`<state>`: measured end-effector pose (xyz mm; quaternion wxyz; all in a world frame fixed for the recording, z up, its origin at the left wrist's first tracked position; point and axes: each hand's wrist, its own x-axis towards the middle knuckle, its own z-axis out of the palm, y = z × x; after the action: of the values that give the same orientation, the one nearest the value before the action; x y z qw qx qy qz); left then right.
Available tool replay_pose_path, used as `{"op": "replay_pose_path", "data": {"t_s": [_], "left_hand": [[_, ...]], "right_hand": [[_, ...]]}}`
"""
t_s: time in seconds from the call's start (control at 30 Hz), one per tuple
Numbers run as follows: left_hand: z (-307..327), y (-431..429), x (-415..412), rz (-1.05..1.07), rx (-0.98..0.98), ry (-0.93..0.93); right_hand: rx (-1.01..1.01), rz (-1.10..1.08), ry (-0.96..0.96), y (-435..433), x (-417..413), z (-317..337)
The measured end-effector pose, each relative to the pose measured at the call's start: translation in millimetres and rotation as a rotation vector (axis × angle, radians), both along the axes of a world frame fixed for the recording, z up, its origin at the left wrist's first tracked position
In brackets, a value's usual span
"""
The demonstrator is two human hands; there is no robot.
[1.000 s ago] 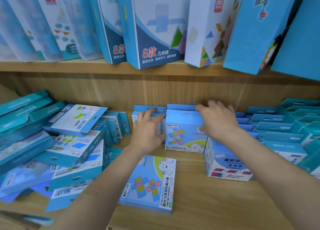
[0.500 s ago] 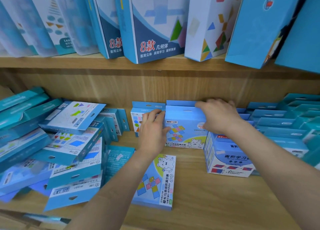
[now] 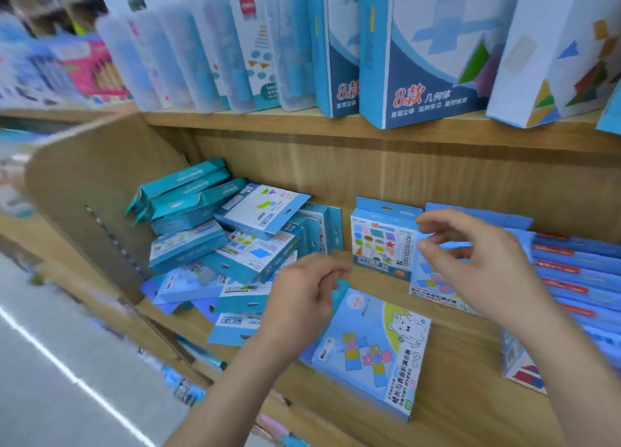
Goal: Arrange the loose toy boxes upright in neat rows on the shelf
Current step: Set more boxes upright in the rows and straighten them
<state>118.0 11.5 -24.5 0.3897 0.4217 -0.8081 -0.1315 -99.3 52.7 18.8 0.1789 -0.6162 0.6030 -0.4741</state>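
Note:
A heap of loose blue toy boxes point(image 3: 235, 245) lies tumbled at the left end of the lower wooden shelf point(image 3: 470, 399). One flat box with a bear and coloured squares point(image 3: 373, 349) lies face up near the front edge. At the back stands an upright box printed with coloured shapes point(image 3: 383, 241), and beside it another upright box point(image 3: 433, 282), partly hidden. My right hand point(image 3: 477, 261) hovers in front of that box with loosely bent fingers and grips nothing. My left hand point(image 3: 302, 298) hangs blurred over the shelf between the heap and the flat box, fingers loosely curled, holding nothing.
A tight row of blue boxes point(image 3: 578, 268) fills the shelf's right side, with one more box point(image 3: 524, 362) in front of it. Tall boxes point(image 3: 433, 50) stand on the shelf above. A wooden side panel point(image 3: 94, 204) closes the left end; grey floor lies beyond.
Both hands have come off the upright boxes at the back. My left hand has drawn back toward the heap. The view has swung left, so the side panel and floor now show.

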Motion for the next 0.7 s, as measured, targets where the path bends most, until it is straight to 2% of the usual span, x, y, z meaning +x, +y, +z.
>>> {"op": "replay_pose_path", "data": {"t_s": [0.17,0.33,0.43,0.57,0.7], "left_hand": [[16,-5,66,0.156,-0.094,-0.096],[47,-24,131,0.269,-0.254,-0.117],[66,-47,177,0.360,-0.333,-0.091],[85,-83,237,0.399,-0.253,-0.128],[81,-113,269,0.362,-0.014,-0.285]], "right_hand": [[0.044,0.153,-0.153,-21,47,-10],[0.077,0.240,-0.196,-43,108,-15],[0.042,0.222,-0.195,-60,147,-12],[-0.042,0.191,-0.165,-83,204,8],[-0.097,0.219,0.002,-104,258,28]]}}
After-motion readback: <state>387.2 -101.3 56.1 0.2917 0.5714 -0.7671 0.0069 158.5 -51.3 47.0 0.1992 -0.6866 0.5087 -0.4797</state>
